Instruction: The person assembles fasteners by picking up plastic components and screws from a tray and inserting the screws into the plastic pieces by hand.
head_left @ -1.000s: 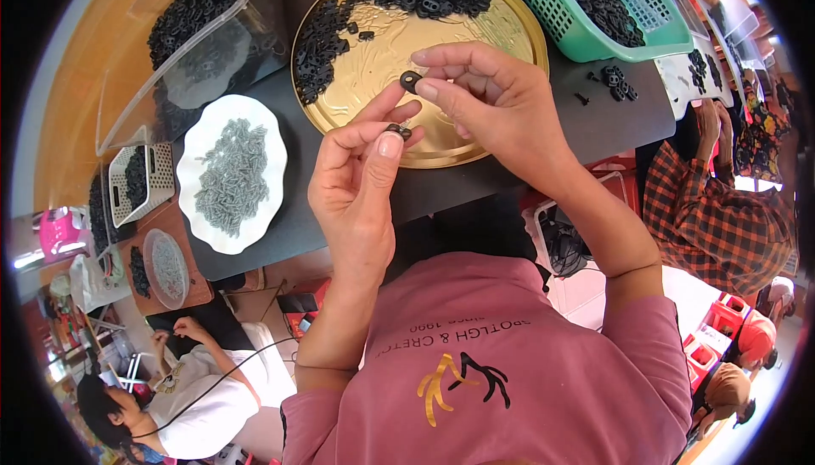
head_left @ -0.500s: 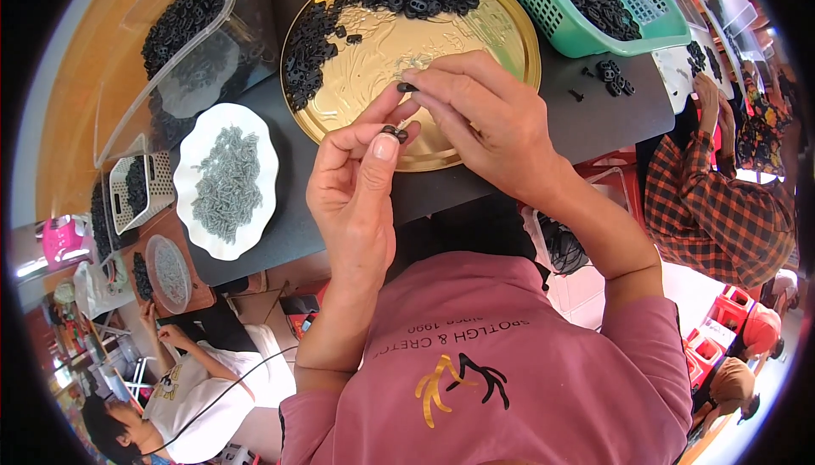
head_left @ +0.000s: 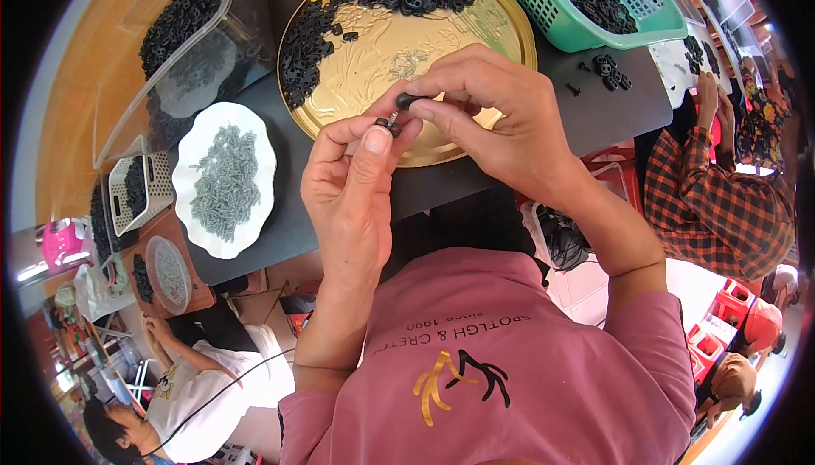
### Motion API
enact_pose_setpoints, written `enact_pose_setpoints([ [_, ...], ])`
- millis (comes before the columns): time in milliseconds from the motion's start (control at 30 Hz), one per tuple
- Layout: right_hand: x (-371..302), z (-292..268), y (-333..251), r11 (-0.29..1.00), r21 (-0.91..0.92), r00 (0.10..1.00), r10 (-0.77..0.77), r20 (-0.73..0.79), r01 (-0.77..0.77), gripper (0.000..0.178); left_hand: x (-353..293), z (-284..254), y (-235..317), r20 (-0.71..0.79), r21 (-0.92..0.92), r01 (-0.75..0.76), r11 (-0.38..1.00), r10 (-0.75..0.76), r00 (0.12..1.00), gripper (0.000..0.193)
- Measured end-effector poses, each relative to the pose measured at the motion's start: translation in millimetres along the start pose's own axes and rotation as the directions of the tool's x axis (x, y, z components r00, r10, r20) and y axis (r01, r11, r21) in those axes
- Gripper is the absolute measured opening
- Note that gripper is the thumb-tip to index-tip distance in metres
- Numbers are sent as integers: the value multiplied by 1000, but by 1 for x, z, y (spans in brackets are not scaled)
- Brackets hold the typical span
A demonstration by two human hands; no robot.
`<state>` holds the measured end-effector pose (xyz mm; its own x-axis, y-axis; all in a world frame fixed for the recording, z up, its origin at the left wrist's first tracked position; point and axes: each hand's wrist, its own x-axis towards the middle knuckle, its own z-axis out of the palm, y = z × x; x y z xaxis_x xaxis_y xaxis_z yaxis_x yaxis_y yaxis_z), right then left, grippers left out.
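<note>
Two pinches — left hand (head_left: 346, 198) holds a dark fitting (head_left: 394, 129), right hand (head_left: 509, 119) a black piece (head_left: 407, 101).

left hand (head_left: 346, 193): black piece (head_left: 384, 123), metal pin (head_left: 393, 116) | right hand (head_left: 505, 117): dark rounded piece (head_left: 407, 101) | beyond: gold tray (head_left: 373, 53)

And here's the first black piece (head_left: 383, 123), small and two-lobed, pinched between thumb and finger of the left hand (head_left: 352, 185). Up from it pokes a silvery screw (head_left: 393, 116), thread showing, leaning slightly right! Just beyond, at the fingertips of the right hand (head_left: 501, 113), sits a second black piece (head_left: 407, 101), dark, rounded, partly covered; whether it touches the screw, I can't tell.
</note>
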<state>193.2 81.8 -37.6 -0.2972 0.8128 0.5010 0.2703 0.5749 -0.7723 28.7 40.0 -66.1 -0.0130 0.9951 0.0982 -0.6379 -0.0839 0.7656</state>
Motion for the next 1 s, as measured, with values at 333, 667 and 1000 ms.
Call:
enact_pose_setpoints([
  [333, -6, 3, 5, 714, 531, 857, 513, 49, -457, 19, 2, 0, -4, -23, 49, 76, 996, -75, 997, 11],
  [667, -9, 10, 15, 830, 386, 907, 420, 41, -402, 25, 4, 0, -6, -17, 58, 12, 998, -11, 1000, 10],
  [1000, -12, 13, 13, 855, 351, 920, 386, 58, -381, 21, 4, -4, -14, -11, 183, -96, 978, 100, 995, 11],
])
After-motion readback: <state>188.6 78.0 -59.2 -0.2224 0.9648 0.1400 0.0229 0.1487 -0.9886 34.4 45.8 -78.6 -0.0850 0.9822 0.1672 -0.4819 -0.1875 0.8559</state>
